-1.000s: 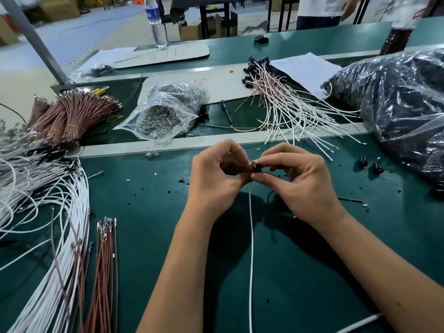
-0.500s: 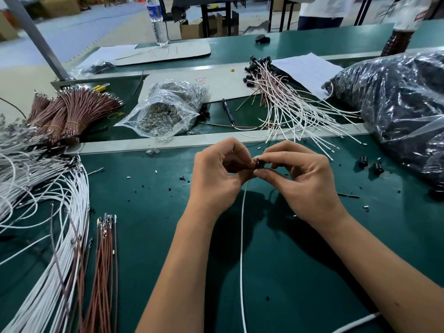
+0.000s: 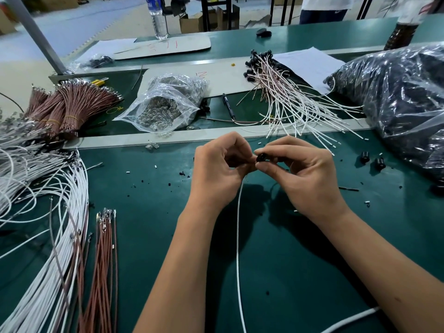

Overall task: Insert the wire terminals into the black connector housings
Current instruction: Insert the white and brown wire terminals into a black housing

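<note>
My right hand (image 3: 305,174) pinches a small black connector housing (image 3: 261,157) between thumb and forefinger above the green table. My left hand (image 3: 218,171) meets it from the left, gripping the top end of a white wire (image 3: 238,236) that hangs down toward me. The wire's terminal is hidden between my fingertips. Two loose black housings (image 3: 372,161) lie on the table to the right.
White wires (image 3: 43,248) and brown wires (image 3: 103,272) lie at the left. A clear bag of metal parts (image 3: 163,106), finished wire assemblies (image 3: 288,99) and a large bag of black housings (image 3: 403,99) sit beyond. A raised grey rail (image 3: 115,140) crosses the table.
The housing has turned slightly in my right fingers and shows more. The hanging white wire has swung a little to the left. Both hands stay together.
</note>
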